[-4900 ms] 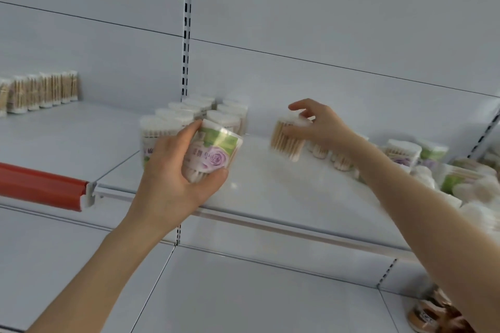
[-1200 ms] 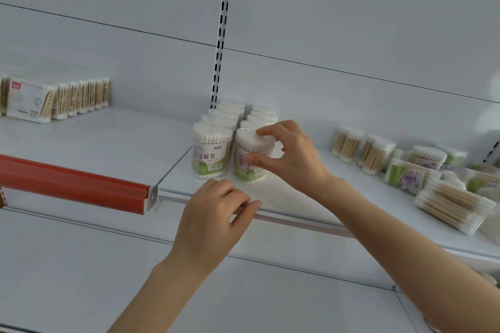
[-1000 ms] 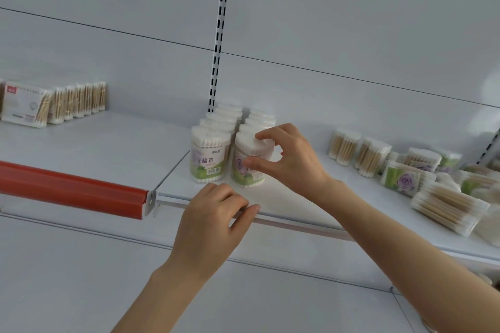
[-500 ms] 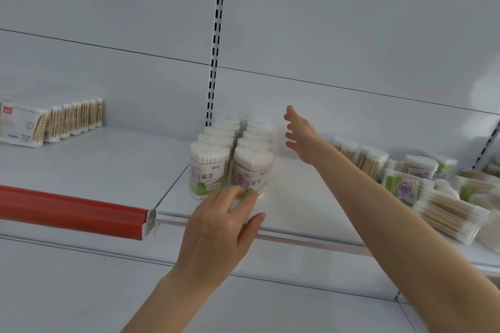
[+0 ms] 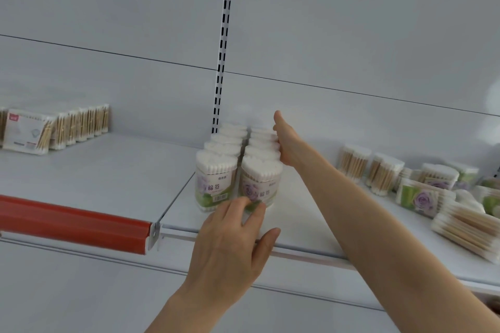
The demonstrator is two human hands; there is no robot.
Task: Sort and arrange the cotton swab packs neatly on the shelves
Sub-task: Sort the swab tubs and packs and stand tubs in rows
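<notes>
Two rows of round cotton swab tubs (image 5: 216,173) with rose labels stand upright at the left end of the white shelf (image 5: 300,222), running toward the back wall. My left hand (image 5: 232,243) reaches over the shelf's front edge, and its straight fingertips touch the base of the front right tub (image 5: 261,184). Along the right flank of the right row lies my right hand (image 5: 286,143), fingers straight and pressed against the tubs behind the front one. Loose packs (image 5: 422,192) lie scattered at the right of the shelf.
A neat row of flat swab packs (image 5: 59,127) stands at the back left of the neighbouring shelf. A red price rail (image 5: 73,224) runs along that shelf's front edge. A slotted upright (image 5: 223,43) rises behind the tubs. A lower shelf lies beneath.
My right hand let go of the front right tub, stretched back, and now lies along the right row's side. My left hand rose from the shelf edge to the front tubs.
</notes>
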